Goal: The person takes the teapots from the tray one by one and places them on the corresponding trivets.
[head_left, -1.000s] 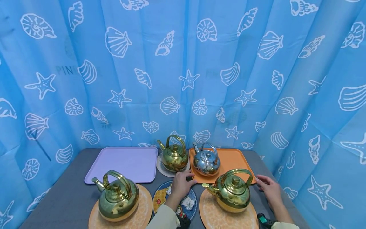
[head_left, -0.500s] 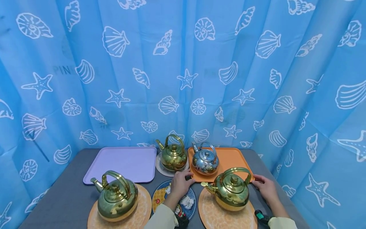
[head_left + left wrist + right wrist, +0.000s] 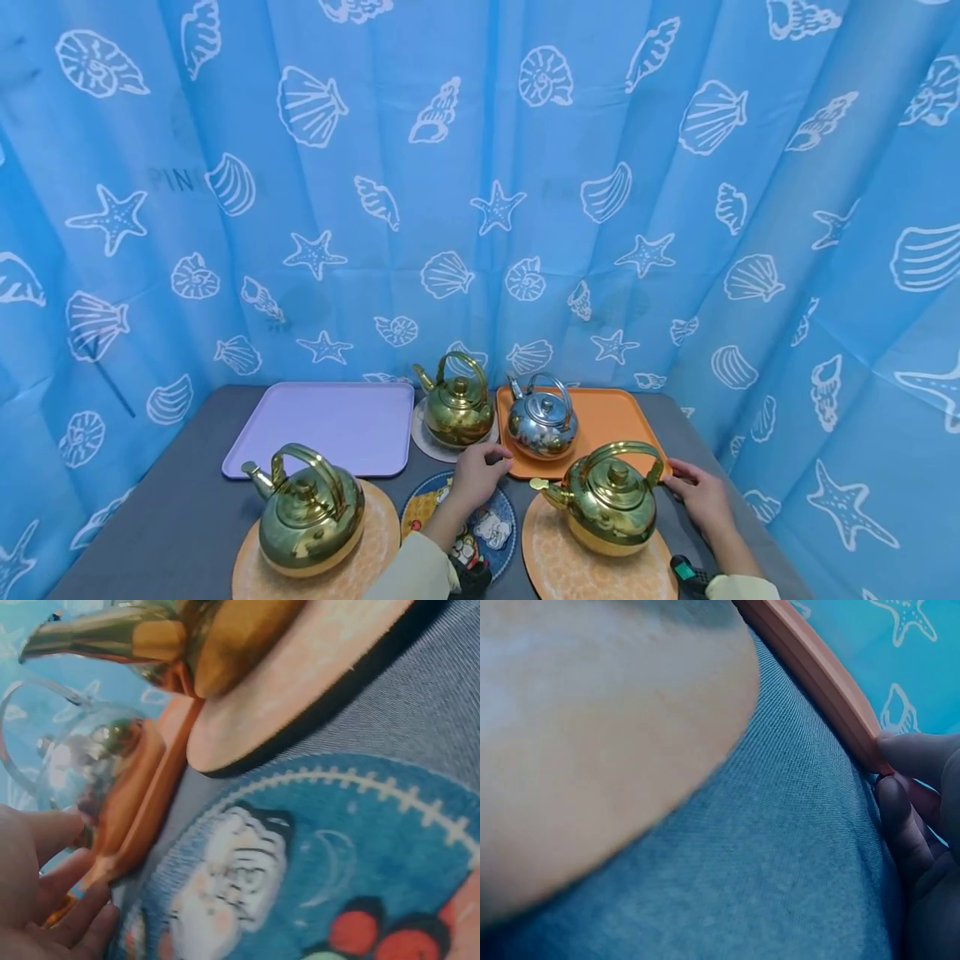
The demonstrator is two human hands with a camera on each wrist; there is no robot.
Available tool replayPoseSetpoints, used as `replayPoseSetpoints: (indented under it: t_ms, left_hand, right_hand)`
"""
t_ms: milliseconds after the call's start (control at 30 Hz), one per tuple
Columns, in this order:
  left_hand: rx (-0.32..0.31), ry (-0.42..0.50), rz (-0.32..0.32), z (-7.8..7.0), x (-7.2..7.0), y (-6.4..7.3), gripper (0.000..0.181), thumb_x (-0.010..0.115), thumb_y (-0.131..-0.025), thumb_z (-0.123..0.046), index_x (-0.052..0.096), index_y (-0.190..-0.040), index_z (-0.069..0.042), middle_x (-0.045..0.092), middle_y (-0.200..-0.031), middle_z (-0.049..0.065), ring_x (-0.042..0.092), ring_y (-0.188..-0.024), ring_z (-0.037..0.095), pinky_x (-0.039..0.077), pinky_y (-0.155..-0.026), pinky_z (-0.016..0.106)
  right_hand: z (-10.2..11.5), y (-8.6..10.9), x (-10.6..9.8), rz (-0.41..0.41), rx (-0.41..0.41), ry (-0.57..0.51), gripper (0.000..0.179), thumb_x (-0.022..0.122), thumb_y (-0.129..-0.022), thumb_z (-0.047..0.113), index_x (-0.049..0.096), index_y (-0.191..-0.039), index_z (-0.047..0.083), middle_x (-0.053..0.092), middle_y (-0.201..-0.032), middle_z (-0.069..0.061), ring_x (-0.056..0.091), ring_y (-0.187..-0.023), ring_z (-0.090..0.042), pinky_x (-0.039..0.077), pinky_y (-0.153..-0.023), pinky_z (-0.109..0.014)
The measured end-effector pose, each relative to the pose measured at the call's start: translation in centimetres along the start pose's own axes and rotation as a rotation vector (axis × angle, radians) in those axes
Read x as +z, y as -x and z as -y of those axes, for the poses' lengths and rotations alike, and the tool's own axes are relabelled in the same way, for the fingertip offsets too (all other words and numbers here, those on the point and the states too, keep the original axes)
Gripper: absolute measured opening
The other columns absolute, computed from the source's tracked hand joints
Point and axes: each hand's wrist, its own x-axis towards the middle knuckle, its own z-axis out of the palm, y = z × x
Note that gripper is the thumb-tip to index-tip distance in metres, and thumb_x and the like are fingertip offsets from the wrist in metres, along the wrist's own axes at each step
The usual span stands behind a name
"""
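Observation:
An orange tray (image 3: 618, 408) lies at the back right, with a silver kettle (image 3: 542, 421) standing on its left part. My right hand (image 3: 701, 500) pinches the tray's front right corner between thumb and finger, plainest in the right wrist view. At the front left corner is my left hand (image 3: 480, 477), its fingers (image 3: 82, 919) loose and parted beside the orange rim. Whether they touch the rim I cannot tell. Between the hands a gold kettle (image 3: 611, 508) stands on a round tan mat (image 3: 592, 575). Under the left forearm lies a round blue cartoon mat (image 3: 504, 508).
A purple tray (image 3: 330, 425) lies at the back left. Another gold kettle (image 3: 457, 412) stands on a small pale mat (image 3: 431, 446) beside the orange tray. At front left, a third gold kettle (image 3: 311, 521) sits on a tan mat (image 3: 378, 542). A blue shell-print curtain (image 3: 480, 208) hangs behind.
My right hand has moved left from beside the orange tray and taken hold of its corner. The left hand's fingers have loosened and shifted slightly at the other corner. The kettles stay put.

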Motion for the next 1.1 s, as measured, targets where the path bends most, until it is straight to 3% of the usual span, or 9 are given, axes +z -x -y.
replayPoseSetpoints:
  t_ms: [67,167,467,600,733,900,1100]
  left_hand:
    - [0.031,0.021,0.024,-0.4,-0.3,-0.1,0.004,0.071,-0.089,-0.016,0.074,-0.092,-0.014,0.064,-0.086,-0.006,0.057,-0.082,0.012,0.049,-0.070,0.033]
    - [0.037,0.062,0.062,-1.2,-0.6,-0.3,0.006,0.069,-0.091,-0.018,0.073,-0.095,-0.015,0.064,-0.088,-0.009,0.058,-0.084,0.009,0.050,-0.069,0.030]
    - [0.100,0.236,0.168,-4.1,-1.1,-1.6,0.034,0.065,-0.094,-0.014,0.062,-0.127,-0.006,0.063,-0.119,0.011,0.058,-0.106,0.027,0.052,-0.080,0.035]
    - [0.123,0.280,0.228,-6.1,-1.6,-2.3,0.046,0.063,-0.096,-0.015,0.050,-0.139,-0.007,0.056,-0.132,0.016,0.052,-0.120,0.035,0.048,-0.092,0.042]
    - [0.144,0.314,0.281,-8.3,-2.2,-2.9,0.055,0.063,-0.096,-0.020,0.042,-0.146,-0.012,0.050,-0.139,0.017,0.047,-0.125,0.037,0.047,-0.095,0.045]
    - [0.132,0.366,0.290,-10.2,-2.1,-3.7,0.059,0.064,-0.096,-0.024,0.038,-0.149,-0.019,0.046,-0.142,0.016,0.045,-0.128,0.038,0.047,-0.095,0.045]
    - [0.096,0.405,0.264,-11.2,-1.2,-4.9,0.060,0.066,-0.095,-0.023,0.038,-0.148,-0.021,0.044,-0.144,0.014,0.043,-0.130,0.038,0.046,-0.098,0.046]
  right_hand:
    - [-0.1,0.0,0.1,-0.010,0.000,0.001,0.044,0.065,-0.093,0.008,0.053,-0.129,-0.014,0.060,-0.118,-0.030,0.055,-0.074,0.005,0.052,-0.062,-0.022]
    - [-0.1,0.0,0.2,-0.028,0.000,0.013,0.043,0.065,-0.092,0.006,0.054,-0.128,-0.014,0.061,-0.117,-0.030,0.054,-0.073,0.005,0.052,-0.061,-0.022]
    - [-0.2,0.2,0.7,-0.043,-0.007,0.081,0.042,0.066,-0.092,0.010,0.056,-0.126,-0.012,0.062,-0.115,-0.029,0.057,-0.076,-0.001,0.052,-0.060,-0.022]
    - [-0.2,0.1,0.9,-0.040,-0.001,0.103,0.044,0.067,-0.092,0.016,0.057,-0.127,-0.010,0.063,-0.117,-0.027,0.062,-0.085,-0.016,0.051,-0.063,-0.024]
    - [-0.1,0.1,1.0,-0.038,-0.015,0.127,0.046,0.066,-0.094,0.022,0.058,-0.127,-0.009,0.062,-0.119,-0.027,0.060,-0.100,-0.034,0.049,-0.068,-0.027]
    - [0.0,0.2,0.7,-0.028,-0.022,0.128,0.046,0.065,-0.095,0.021,0.056,-0.129,-0.009,0.060,-0.121,-0.028,0.057,-0.107,-0.039,0.050,-0.073,-0.030]
    - [0.1,0.3,0.1,-0.013,-0.028,0.149,0.049,0.063,-0.096,0.025,0.055,-0.131,-0.008,0.059,-0.123,-0.028,0.055,-0.111,-0.041,0.049,-0.079,-0.035]
